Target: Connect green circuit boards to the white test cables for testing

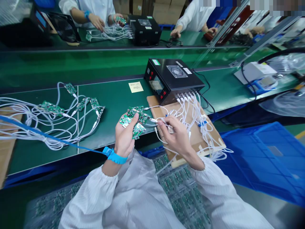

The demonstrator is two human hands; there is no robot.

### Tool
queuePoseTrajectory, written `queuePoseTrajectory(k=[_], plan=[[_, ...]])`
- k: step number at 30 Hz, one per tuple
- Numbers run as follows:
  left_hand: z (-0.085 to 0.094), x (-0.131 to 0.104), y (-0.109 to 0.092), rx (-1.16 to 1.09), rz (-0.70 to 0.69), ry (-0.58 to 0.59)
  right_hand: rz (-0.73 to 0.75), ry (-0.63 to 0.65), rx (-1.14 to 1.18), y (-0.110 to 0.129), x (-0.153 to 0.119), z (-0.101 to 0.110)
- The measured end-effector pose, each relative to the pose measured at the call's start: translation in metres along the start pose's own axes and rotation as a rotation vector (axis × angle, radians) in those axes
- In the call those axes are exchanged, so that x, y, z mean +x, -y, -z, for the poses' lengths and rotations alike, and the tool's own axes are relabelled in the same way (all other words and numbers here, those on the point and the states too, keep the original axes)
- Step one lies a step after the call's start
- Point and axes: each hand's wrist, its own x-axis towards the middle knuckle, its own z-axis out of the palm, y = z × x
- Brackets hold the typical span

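Several green circuit boards [138, 129] are gripped in my left hand [125, 135], its thumb lying across them. A blue wrist strap circles that wrist. My right hand [175, 135] pinches a white cable [154, 120] close to its plug, at the right edge of the boards. Another white cable runs to the upper board in the bunch. Behind my right hand, many white cables [184, 109] come out of the front of a black box [176, 78] with a fan grille and red buttons. They spread over a cardboard sheet [164, 110].
More boards [51, 108] with tangled white cables [54, 136] lie at the left of the green table [111, 95]. A yellow note [135, 86] is near the box. Blue crates [262, 159] stand at the right. Trayed boards [178, 190] lie below. Co-workers' hands [97, 22] are across the bench.
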Motion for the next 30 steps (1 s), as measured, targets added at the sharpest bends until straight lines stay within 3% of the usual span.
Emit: queuePoseTrajectory(k=[4, 9, 12, 16, 21, 30], plan=[[-0.001, 0.000, 0.001, 0.007, -0.007, -0.006, -0.012, 0.017, 0.018, 0.001, -0.001, -0.002], [0.010, 0.008, 0.000, 0.094, -0.077, -0.032, -0.083, -0.057, 0.039, 0.002, 0.001, -0.001], [0.024, 0.014, -0.011, 0.405, -0.104, 0.185, -0.125, -0.010, 0.056, 0.002, 0.003, 0.003], [0.038, 0.013, -0.037, 0.841, -0.139, 0.525, -0.225, 0.184, 0.134, 0.003, 0.005, 0.009], [0.039, 0.008, -0.053, 1.045, -0.200, 0.627, -0.286, 0.327, 0.223, 0.005, 0.006, 0.016], [0.045, 0.011, -0.058, 1.104, -0.202, 0.760, -0.283, 0.456, 0.224, 0.004, 0.008, 0.024]])
